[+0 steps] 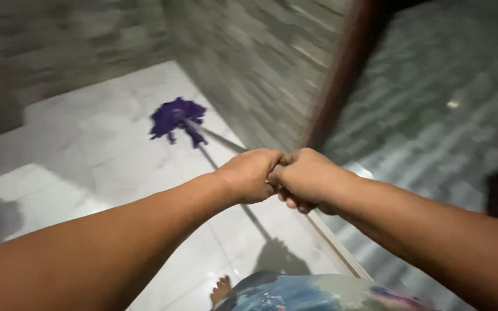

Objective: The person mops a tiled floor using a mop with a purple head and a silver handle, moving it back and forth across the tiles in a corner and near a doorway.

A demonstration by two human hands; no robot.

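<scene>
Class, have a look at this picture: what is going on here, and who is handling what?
A person is mopping. Both the left hand and the right hand are clenched side by side around the end of the mop handle. The handle runs away from them to a purple mop head resting on the white marble floor, beside a grey tiled wall. A bare foot shows below.

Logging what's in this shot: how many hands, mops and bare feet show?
Hands: 2, left hand and right hand, both gripping the mop handle
Mops: 1, purple head on the white floor
Bare feet: 1, foot
Total: 4
</scene>
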